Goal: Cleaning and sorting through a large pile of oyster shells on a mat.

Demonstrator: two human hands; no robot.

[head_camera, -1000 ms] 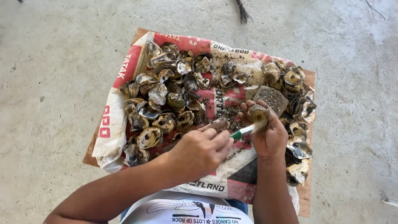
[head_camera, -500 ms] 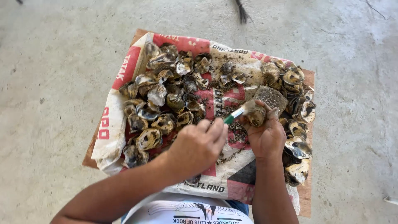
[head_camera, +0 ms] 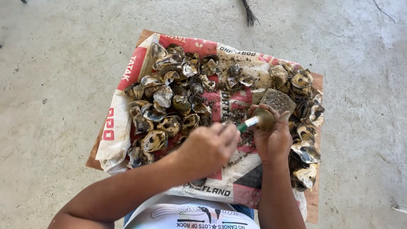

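Note:
My left hand (head_camera: 208, 146) is closed around a small tool with a green and white handle (head_camera: 247, 124). The tool's tip touches a brownish shell (head_camera: 265, 119) that my right hand (head_camera: 273, 138) grips over the sack. Under both hands lies a white and red woven sack (head_camera: 121, 127) on a wooden board (head_camera: 316, 193). Several dark, crusted oyster shells (head_camera: 169, 99) are heaped on the sack's left and middle. Another row of oyster shells (head_camera: 306, 127) runs down the right side.
A rough grey stone (head_camera: 277, 101) sits on the sack just beyond my right hand. Dark grit (head_camera: 231, 112) is scattered over the sack's middle. Bare concrete floor (head_camera: 51, 85) surrounds the board. A bundle of dark bristles (head_camera: 250, 15) lies at the top.
The tool and the held shell have shifted a little, up toward the stone and then slightly back. Both hands keep their grip. The shell piles have not moved.

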